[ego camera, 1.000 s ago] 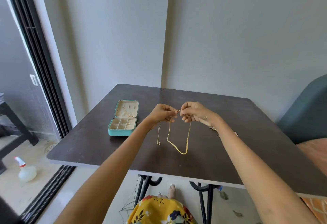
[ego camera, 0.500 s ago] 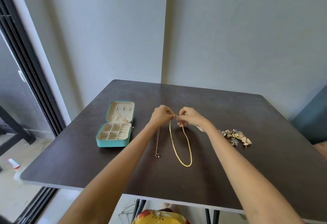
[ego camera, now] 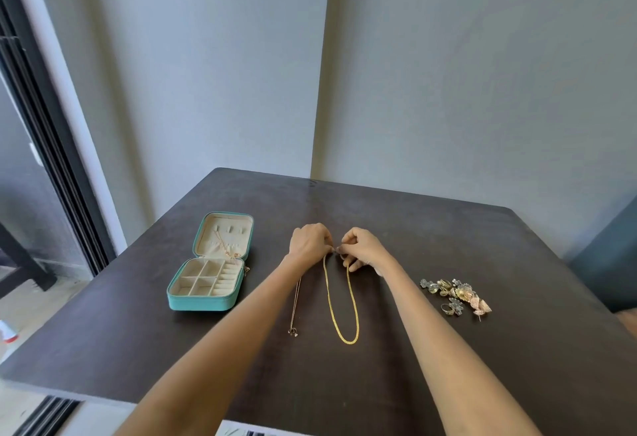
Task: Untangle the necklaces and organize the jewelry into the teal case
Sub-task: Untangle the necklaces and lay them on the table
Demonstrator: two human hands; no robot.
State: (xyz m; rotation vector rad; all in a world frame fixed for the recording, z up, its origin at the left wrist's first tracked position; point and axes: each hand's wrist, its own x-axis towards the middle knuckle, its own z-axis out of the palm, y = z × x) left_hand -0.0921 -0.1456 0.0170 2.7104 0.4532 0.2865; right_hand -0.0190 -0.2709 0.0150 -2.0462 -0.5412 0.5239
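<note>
While both hands meet, the left hand [ego camera: 310, 244] and right hand [ego camera: 362, 251] pinch the gold necklace [ego camera: 339, 301] ends, probably to work its clasp. Its loop lies on the counter [ego camera: 448, 235], near the open teal case [ego camera: 210, 268].

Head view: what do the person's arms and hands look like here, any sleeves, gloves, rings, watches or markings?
Both forearms are bare from the bottom edge of the frame to the wrists, with no sleeve in view. The left hand and right hand wear no gloves. No watch, bracelet or marking shows on either wrist. Any ring on the fingers is too small to tell.
</note>
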